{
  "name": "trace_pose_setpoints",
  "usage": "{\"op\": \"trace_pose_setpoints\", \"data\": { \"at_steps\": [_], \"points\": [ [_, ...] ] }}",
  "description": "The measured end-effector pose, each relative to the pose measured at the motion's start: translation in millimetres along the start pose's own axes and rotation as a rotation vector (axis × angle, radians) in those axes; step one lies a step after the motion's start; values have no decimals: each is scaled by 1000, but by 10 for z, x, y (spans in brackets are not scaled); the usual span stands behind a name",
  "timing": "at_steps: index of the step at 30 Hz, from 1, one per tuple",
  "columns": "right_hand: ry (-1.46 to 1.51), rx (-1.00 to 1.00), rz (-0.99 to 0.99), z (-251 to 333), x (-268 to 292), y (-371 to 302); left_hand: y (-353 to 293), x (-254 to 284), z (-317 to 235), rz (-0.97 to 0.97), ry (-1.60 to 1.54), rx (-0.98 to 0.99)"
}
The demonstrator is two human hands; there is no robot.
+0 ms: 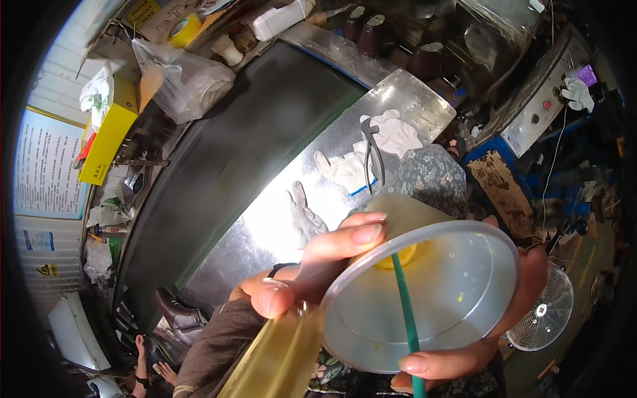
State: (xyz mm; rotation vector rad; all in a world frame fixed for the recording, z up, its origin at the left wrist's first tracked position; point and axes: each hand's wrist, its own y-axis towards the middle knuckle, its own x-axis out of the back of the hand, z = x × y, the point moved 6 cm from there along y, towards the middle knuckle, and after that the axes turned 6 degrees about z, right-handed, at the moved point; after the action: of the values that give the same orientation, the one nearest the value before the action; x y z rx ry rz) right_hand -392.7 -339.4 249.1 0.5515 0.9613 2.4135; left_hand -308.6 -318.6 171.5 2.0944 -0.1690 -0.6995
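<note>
Tilted between the hands [312, 266], a translucent tub [451, 305] contains a green stick [403, 298].

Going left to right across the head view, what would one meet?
Wall notice, yellow box, large plastic bag, grey glove, translucent tub, round fan.

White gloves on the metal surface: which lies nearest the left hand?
The glove lying alone, just beyond the left hand; the others lie farther off, beside the dark tool.
</note>
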Motion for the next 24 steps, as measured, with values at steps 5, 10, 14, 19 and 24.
{"op": "trace_pose_setpoints", "data": {
  "at_steps": [5, 10, 14, 19, 24],
  "points": [
    [95, 31, 2, -10, -30, -17, -77, -18, -18, 49, 95, -102],
    [135, 47, 15, -4, -51, -12, -44, 9, -58, 37, 91, -92],
    [171, 56, 48, 7, -57, -32, -19, 38, -78, 19, 98, -84],
    [196, 68, 65, 18, -88, 25, 7, -33, -80, 14, 81, -67],
    [245, 78, 111, 85, -28, -57, 5, -43, -125, -12, 95, -57]
  ]
}}
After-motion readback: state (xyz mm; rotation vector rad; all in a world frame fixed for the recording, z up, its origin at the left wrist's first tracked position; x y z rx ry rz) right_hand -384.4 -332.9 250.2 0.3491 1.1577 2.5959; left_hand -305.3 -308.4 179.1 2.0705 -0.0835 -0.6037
